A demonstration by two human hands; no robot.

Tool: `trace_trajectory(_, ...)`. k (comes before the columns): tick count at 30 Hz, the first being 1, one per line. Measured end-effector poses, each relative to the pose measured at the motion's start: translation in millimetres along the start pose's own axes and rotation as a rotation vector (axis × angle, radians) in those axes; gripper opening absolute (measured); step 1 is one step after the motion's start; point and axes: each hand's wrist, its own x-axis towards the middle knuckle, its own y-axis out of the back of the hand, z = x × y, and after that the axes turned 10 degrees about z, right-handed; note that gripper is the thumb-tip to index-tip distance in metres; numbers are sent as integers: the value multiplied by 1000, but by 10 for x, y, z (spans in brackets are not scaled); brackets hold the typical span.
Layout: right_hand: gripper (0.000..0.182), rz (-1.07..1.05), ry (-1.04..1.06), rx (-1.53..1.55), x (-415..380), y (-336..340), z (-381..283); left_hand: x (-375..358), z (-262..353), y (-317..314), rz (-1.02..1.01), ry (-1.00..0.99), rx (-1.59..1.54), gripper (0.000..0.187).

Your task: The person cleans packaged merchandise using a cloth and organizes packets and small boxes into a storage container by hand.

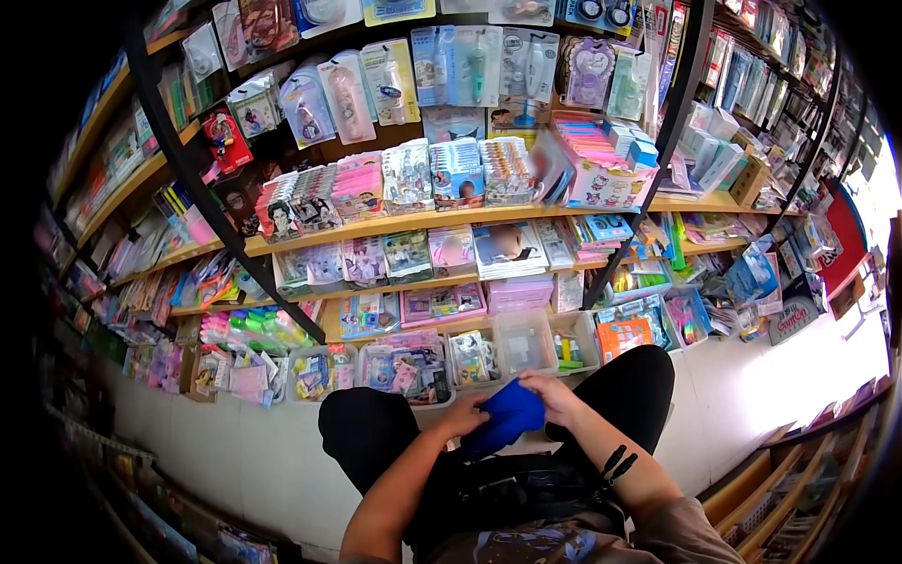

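Between my knees I hold a blue cloth (507,414), folded and bunched up, with both hands. My left hand (463,415) grips its left edge, fingers wrapped over the fabric. At its upper right corner my right hand (554,397) pinches the cloth. Just beyond the hands stand a translucent plastic bin (525,343) that looks bare inside and a bin (573,343) with yellow-green items. Beside them is a bin with small black-and-white packets (473,357).
A wooden shelf (376,224) in front carries packed card packets and a box of pink stationery (601,164). Blister packs (458,66) hang above. Floor bins hold packaged goods (409,367). Dark uprights (178,155) frame the shelves; more shelving (799,489) stands behind at right.
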Motion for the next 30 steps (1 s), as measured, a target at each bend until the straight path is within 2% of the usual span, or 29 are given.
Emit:
trace_trajectory(1, 5, 42, 16, 6, -53, 55, -58, 17, -50, 10, 5, 56, 39, 36)
trace_trajectory(4, 3, 119, 69, 36, -170, 204, -232, 25, -92, 12, 18, -36, 16, 36)
trace_trajectory(7, 2, 159, 140, 98, -269, 351, -451, -86, 135, 38, 110, -143, 199, 36)
trace_trajectory(10, 3, 230, 259, 283, -374, 392, -711, -56, 144, 56, 71, -73, 395, 37)
trace_trajectory(11, 5, 261, 286, 348, -427, 389, -819, -21, 90, 62, 127, -72, 368, 37)
trace_trajectory(12, 10, 242, 359, 389, -447, 487, -905, 31, -6, 63, 182, -71, 340, 37)
trace_trajectory(13, 18, 170, 326, 438, -423, 632, -997, 57, -59, 70, 234, -70, 311, 37)
trace_trajectory(17, 29, 47, 563, 536, -476, 960, -1343, 76, -8, 285, 322, 84, 364, 36)
trace_trajectory(22, 30, -52, 633, 650, -424, 1387, -1473, 56, -23, 521, 427, 124, 393, 37)
trace_trajectory(25, 29, -58, 631, 682, -306, 1575, -1410, 156, -370, 581, 418, 169, 278, 29)
trace_trajectory(28, 28, 102, 641, 699, -179, 1678, -1325, 136, -481, 640, 388, 227, 293, 28)
trace_trajectory(30, 28, 131, 657, 710, -139, 1742, -1340, 135, -583, 650, 388, 238, 342, 35)
